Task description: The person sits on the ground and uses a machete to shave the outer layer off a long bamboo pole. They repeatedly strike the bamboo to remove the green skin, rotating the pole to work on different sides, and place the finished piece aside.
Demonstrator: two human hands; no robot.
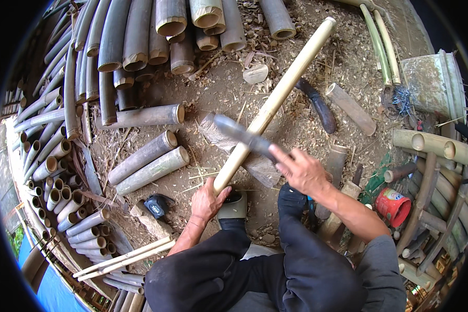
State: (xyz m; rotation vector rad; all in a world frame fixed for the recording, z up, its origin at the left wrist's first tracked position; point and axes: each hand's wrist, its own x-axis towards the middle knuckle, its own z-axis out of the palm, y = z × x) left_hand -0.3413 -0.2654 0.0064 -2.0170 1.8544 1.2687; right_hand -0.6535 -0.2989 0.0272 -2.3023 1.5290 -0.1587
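Note:
My left hand (208, 200) is closed round the near end of a long pale bamboo pole (291, 83), which slants away to the far right. In my right hand (304, 174) is a knife with a dark handle; its broad blade (233, 129) is smeared by motion and crosses over the pole, pointing left. Whether the edge touches the pole I cannot tell. Beneath the pole lies a rough wooden block (262, 169), just beyond my feet. A dark, curved, handle-like object (322, 112) lies on the ground right of the pole.
Cut bamboo tubes (135, 41) are stacked along the far and left sides. Two loose tubes (153, 169) lie left of the block, near a small black device (157, 206). At right are a red container (393, 206), a dirty pale bucket (434, 83) and a bamboo frame (426, 208). Shavings litter the ground.

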